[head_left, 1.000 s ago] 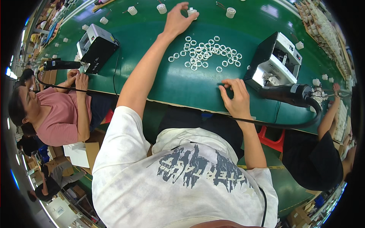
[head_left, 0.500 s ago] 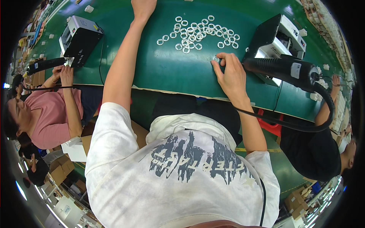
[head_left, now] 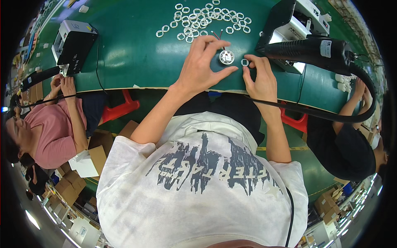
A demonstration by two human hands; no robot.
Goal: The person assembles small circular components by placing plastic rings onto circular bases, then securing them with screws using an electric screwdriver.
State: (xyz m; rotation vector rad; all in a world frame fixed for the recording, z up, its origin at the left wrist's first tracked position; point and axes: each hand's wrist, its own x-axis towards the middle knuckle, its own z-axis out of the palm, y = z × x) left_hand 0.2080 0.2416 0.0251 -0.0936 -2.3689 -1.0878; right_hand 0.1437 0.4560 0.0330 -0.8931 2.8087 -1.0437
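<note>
A round silver-and-white disc-shaped part (head_left: pixel 226 57) with thin red and dark wires lies on the green table in front of me. My left hand (head_left: pixel 203 62) is beside it, thumb and index finger spread wide around the disc with gaps showing at both tips. Between the thumb and fingertips of my right hand (head_left: pixel 260 76) is a small white ring (head_left: pixel 245 62) with a squarish opening, just right of the disc. Beyond both hands lies a loose spread of similar white rings (head_left: pixel 202 18), some overlapping.
A black-and-white bench machine (head_left: pixel 285 31) stands at the right, with a thick black handheld tool (head_left: pixel 308 48) and its cable reaching across near my right hand. Another machine (head_left: pixel 74 45) is at the left, where a person in pink works. A person in black sits at right.
My left hand has come back from the far edge to the middle, and the wired disc now lies by it. My right hand still pinches the ring, slightly farther right.
</note>
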